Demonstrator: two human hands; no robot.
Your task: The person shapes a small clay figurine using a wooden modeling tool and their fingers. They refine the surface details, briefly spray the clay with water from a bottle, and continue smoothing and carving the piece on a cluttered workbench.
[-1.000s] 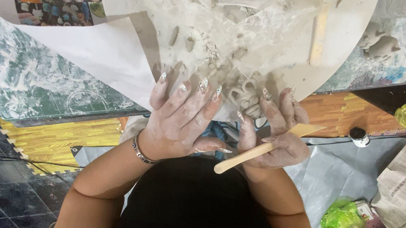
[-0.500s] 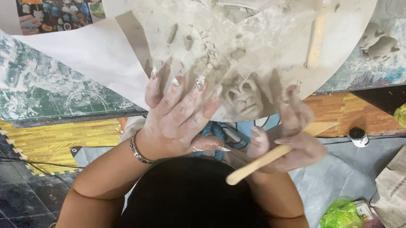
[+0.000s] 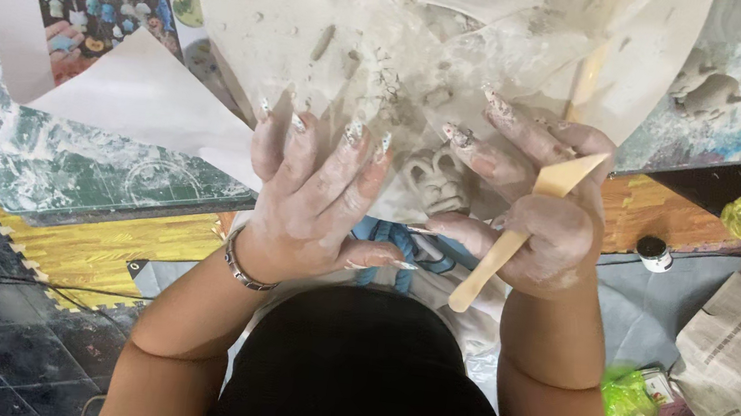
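Clay figure (image 3: 436, 180), small, pale grey, with looped or face-like relief: we find it at the near edge of the round work board (image 3: 254, 3), between our two hands, a little to the 1 o'clock side of the frame's centre. Left hand (image 3: 312, 197), clay-smeared, with a metal bracelet (image 3: 240, 268) at the wrist: fingers spread wide and flat, lying just at 9 o'clock of the figure, gripping nothing we can see; whether the palm presses the board or hovers we cannot tell. Right hand (image 3: 540, 207), at 3 o'clock of the figure: closed around a wooden modelling tool (image 3: 514, 237), whose flat blade points toward 1 o'clock and whose handle end hangs toward 7 o'clock, while the thumb and forefingers reach to the figure itself. Second wooden stick (image 3: 587, 70) lies on the board toward 1 o'clock; clay scraps (image 3: 324, 43) are scattered at 11 o'clock. Risks, as we judge them: the figure sits close to the board's rim above our lap, so a push from either side could slide it off; long nails could score the soft relief; the tool, held loosely while the fingers work, could slip or gouge the surface; wet, slick fingers could squeeze thin loops out of shape.
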